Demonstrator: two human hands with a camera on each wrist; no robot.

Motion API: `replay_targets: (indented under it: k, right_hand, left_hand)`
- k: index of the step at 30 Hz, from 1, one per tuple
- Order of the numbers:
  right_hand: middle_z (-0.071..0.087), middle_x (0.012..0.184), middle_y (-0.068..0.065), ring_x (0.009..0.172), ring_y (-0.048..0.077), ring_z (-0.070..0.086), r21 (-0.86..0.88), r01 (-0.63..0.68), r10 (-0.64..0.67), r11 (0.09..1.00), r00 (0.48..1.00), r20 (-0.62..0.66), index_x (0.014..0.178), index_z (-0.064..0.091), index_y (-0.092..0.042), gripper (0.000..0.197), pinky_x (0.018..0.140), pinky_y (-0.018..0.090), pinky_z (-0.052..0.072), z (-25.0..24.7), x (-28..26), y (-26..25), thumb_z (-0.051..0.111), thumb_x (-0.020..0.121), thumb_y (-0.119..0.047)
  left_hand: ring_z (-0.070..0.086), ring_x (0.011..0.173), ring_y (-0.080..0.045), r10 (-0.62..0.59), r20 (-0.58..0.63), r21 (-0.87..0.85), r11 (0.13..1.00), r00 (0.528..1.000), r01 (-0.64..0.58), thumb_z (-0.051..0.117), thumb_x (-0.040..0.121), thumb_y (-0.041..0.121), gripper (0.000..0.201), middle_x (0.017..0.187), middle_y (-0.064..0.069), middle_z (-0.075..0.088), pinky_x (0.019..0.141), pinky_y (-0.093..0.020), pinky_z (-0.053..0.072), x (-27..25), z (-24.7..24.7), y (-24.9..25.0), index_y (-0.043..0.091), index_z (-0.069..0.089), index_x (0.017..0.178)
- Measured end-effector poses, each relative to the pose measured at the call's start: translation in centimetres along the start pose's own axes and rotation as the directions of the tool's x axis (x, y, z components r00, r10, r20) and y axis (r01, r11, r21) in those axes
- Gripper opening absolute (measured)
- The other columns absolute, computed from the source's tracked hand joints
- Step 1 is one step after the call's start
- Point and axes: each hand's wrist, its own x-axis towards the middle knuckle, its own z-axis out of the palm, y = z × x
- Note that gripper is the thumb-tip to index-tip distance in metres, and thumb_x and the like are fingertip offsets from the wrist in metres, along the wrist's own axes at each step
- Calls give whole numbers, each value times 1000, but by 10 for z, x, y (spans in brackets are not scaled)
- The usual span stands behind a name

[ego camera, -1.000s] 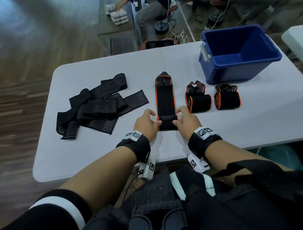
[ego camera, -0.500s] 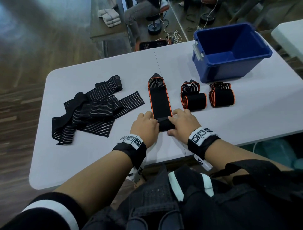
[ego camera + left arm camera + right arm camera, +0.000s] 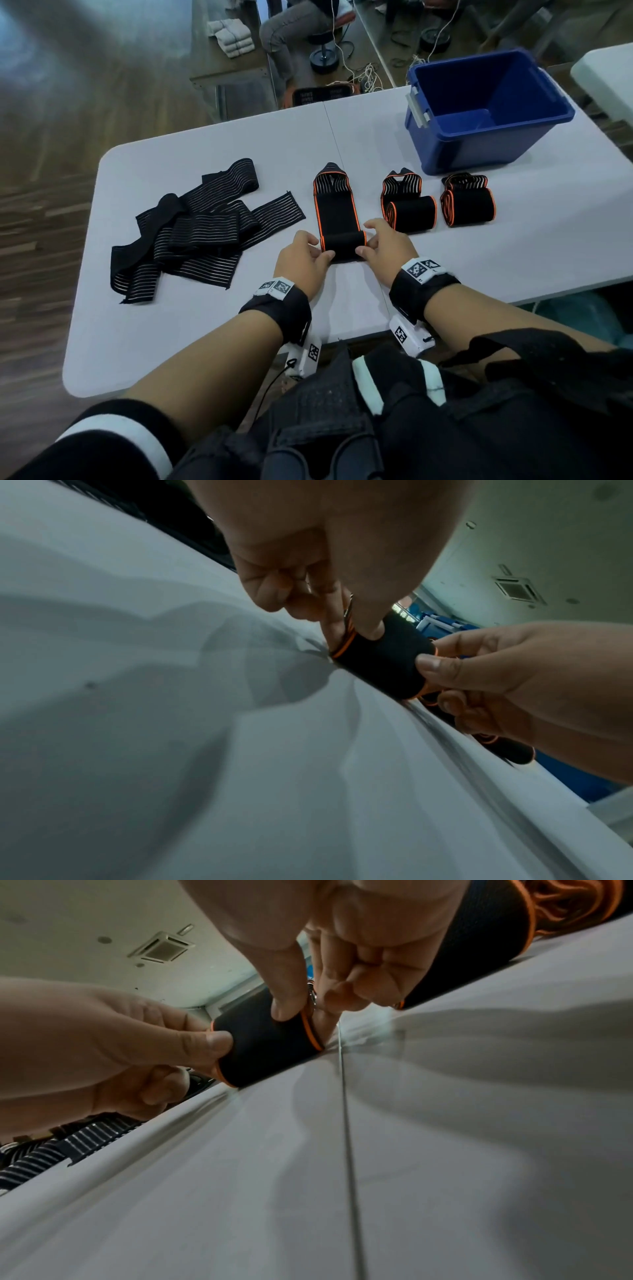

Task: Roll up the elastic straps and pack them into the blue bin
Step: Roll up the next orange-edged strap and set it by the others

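A black strap with orange edges (image 3: 335, 209) lies lengthwise on the white table (image 3: 171, 335), its near end wound into a short roll (image 3: 343, 244) (image 3: 382, 664) (image 3: 263, 1050). My left hand (image 3: 303, 260) (image 3: 329, 569) pinches the roll's left end between thumb and fingers. My right hand (image 3: 388, 248) (image 3: 363, 947) pinches its right end the same way. Two rolled orange-edged straps (image 3: 411, 212) (image 3: 468, 206) sit to the right. The blue bin (image 3: 486, 113) stands at the far right, nothing showing inside.
A heap of loose black straps with white stripes (image 3: 191, 229) lies on the table's left half. Beyond the far edge a seated person (image 3: 298, 24) and cables on the floor. Another white table (image 3: 606, 78) begins at the right.
The strap's near end has gone from flat to a thicker roll that has travelled away from me along the strap. Both hands moved forward with it.
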Motion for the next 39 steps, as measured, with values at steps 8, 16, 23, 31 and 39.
replay_targets:
  k: [8,16,23,31,39]
  right_hand:
    - [62,82,8,78,27,62,-99,35,-33,994,999,27,121,42,-26,34,74,41,54,3,6,-3,61,93,-25]
    - [67,99,12,92,32,62,-288,152,-123,945,986,116,126,52,-17,27,78,41,51,0,9,-7,48,100,-26]
    - [53,122,2,114,23,52,-396,228,-179,889,971,158,134,55,-21,58,97,39,46,-7,12,-5,61,87,-54]
    - [46,139,-2,119,25,51,-455,289,-210,843,954,216,137,50,-15,62,99,40,47,-2,19,-4,76,80,-22]
    - [60,124,4,111,25,58,-256,114,-88,960,990,112,129,53,-19,53,95,34,47,2,30,-7,75,80,-17]
  left_hand:
    - [63,65,-19,28,29,32,999,999,-29,63,93,26,22,65,-4,67,61,-33,48,5,2,4,24,44,104]
    - [64,72,-22,70,96,167,982,993,-85,57,96,34,12,76,-4,68,67,-36,54,13,-1,7,28,56,106]
    - [55,107,-28,203,130,251,940,970,-230,52,92,17,30,111,-7,59,91,-38,48,18,-8,2,16,68,118]
    - [44,117,-22,313,282,306,867,907,-394,67,78,35,66,140,7,49,105,-32,40,15,-18,-17,19,53,141]
    - [60,114,-15,177,116,76,979,977,-186,76,80,17,53,125,2,66,94,-19,39,23,-12,-6,22,60,130]
